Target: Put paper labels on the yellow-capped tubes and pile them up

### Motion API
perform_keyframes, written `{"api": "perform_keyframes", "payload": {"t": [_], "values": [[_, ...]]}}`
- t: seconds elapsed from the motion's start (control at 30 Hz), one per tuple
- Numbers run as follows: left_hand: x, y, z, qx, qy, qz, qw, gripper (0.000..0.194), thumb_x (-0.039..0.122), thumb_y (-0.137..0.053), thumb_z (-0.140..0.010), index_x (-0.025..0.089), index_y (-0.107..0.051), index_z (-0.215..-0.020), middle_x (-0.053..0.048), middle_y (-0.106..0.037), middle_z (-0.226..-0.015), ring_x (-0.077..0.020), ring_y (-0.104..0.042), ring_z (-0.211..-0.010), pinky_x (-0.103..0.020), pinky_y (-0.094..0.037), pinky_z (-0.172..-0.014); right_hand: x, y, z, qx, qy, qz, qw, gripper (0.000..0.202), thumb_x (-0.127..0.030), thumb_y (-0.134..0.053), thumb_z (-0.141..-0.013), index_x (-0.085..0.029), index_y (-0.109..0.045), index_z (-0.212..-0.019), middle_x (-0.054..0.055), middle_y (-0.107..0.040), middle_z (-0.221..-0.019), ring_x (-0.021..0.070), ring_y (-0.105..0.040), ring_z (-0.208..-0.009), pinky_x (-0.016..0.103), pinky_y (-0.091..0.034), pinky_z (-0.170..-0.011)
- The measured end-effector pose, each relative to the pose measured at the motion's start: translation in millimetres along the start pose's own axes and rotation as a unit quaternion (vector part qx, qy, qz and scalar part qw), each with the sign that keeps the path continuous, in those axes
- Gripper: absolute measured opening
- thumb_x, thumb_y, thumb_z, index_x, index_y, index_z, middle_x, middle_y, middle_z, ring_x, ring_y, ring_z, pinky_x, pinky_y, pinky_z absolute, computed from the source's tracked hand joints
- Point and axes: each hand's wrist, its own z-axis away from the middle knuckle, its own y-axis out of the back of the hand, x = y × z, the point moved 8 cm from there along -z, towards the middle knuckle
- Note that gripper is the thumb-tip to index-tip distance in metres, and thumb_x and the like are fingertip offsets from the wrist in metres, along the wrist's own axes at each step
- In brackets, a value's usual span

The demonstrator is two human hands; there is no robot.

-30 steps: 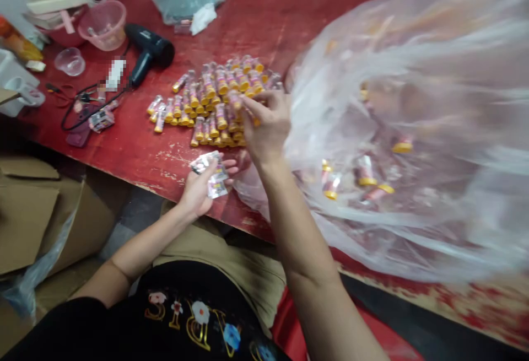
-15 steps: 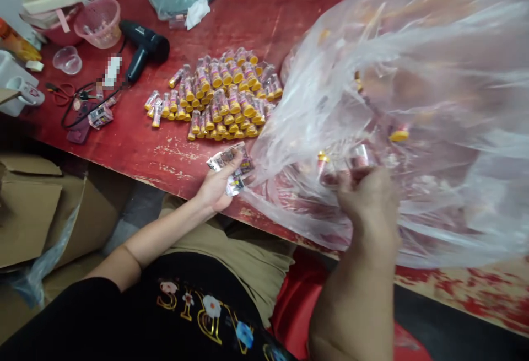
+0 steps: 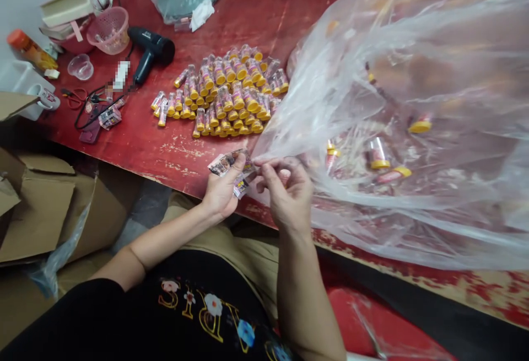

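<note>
Your left hand is over the front edge of the red desk, its grip closed on a few flat, shiny printed packets, with the thumb lying across the top of them. Your right hand is just beside it, thumb and forefinger drawn close together at the right edge of the packets; you cannot tell from this view whether that grip is clenched on a packet or on something else. A small pale pink thing shows among the right fingers, too blurred to name. Beyond your hands, on the desk, lies a heap of small clear tubes with yellow ends, some stacked on others. To the right, a large translucent plastic bag spreads over the desk, its near-left edge close to your right hand, and a few more yellow-ended tubes show through or on it, one of them a clear tube standing tilted. Left of the heap lie a black hair dryer, a pink basket, red-handled scissors and a white mug. An open cardboard box is below the desk's left side.
</note>
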Motion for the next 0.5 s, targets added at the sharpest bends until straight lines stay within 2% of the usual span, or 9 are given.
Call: {"api": "perform_keyframes", "payload": {"t": [0.1, 0.2, 0.3, 0.37, 0.43, 0.5], "values": [[5.9, 3.4, -1.6, 0.01, -0.019, 0.007, 1.0, 0.027, 0.017, -0.094, -0.075, 0.016, -0.071, -0.089, 0.002, -0.075, -0.083, -0.0144, -0.075, -0.084, -0.031, -0.057, -0.094, 3.9, 0.8, 0.6, -0.001, -0.035, -0.03, 0.999, 0.041, -0.049, -0.091, -0.079, -0.022, -0.064, -0.094, 0.003, -0.077, -0.103, 0.0097, -0.064, -0.069, 0.02, -0.051, -0.053], [4.7, 1.8, 0.2, 0.005, -0.008, 0.011, 1.0, 0.03, 0.02, -0.097, -0.072, 0.015, -0.071, -0.087, 0.0, -0.075, -0.083, -0.0189, -0.078, -0.093, -0.032, -0.057, -0.096, 6.4, 2.9, 1.3, 0.031, -0.04, -0.048, 0.998, 0.051, -0.045, -0.099, -0.067, -0.023, -0.057, -0.086, -0.002, -0.073, -0.088, 0.0081, -0.061, -0.063, 0.022, -0.055, -0.059], [2.8, -1.1, 5.2, -0.001, -0.008, -0.001, 1.0, 0.03, 0.02, -0.097, -0.071, 0.014, -0.071, -0.084, -0.001, -0.075, -0.081, -0.0201, -0.078, -0.092, -0.034, -0.057, -0.097, 8.8, 5.9, 0.8, 0.076, -0.038, -0.036, 0.996, 0.048, -0.052, -0.095, -0.073, -0.024, -0.061, -0.091, -0.006, -0.061, -0.073, 0.0091, -0.059, -0.059, 0.023, -0.056, -0.059], [1.7, -2.6, 8.7, 0.004, -0.008, -0.004, 1.0, 0.03, 0.02, -0.097, -0.071, 0.014, -0.07, -0.082, 0.0, -0.074, -0.078, -0.0204, -0.078, -0.092, -0.034, -0.057, -0.097, 9.1, 6.6, -0.5, 0.085, -0.037, -0.021, 0.995, 0.047, -0.057, -0.092, -0.076, -0.024, -0.064, -0.095, -0.007, -0.053, -0.068, 0.0092, -0.056, -0.056, 0.023, -0.054, -0.054], [0.6, -3.5, 11.0, 0.017, 0.003, 0.005, 1.0, 0.029, 0.02, -0.096, -0.072, 0.015, -0.069, -0.082, 0.001, -0.074, -0.078, -0.0205, -0.078, -0.093, -0.034, -0.057, -0.098, 7.5, 7.2, -1.1, 0.073, -0.035, -0.02, 0.997, 0.046, -0.062, -0.087, -0.081, -0.025, -0.064, -0.098, -0.008, -0.049, -0.068, 0.0088, -0.052, -0.053, 0.022, -0.05, -0.049], [-0.7, -3.6, 11.5, 0.035, 0.03, 0.013, 0.999, 0.024, 0.02, -0.093, -0.078, 0.016, -0.07, -0.084, 0.0, -0.074, -0.079, -0.0191, -0.077, -0.091, -0.033, -0.057, -0.097, 1.4, 8.4, 1.1, 0.038, -0.023, -0.007, 0.999, 0.043, -0.063, -0.077, -0.09, -0.026, -0.065, -0.107, -0.005, -0.056, -0.078, 0.009, -0.054, -0.056, 0.024, -0.052, -0.051]]}}
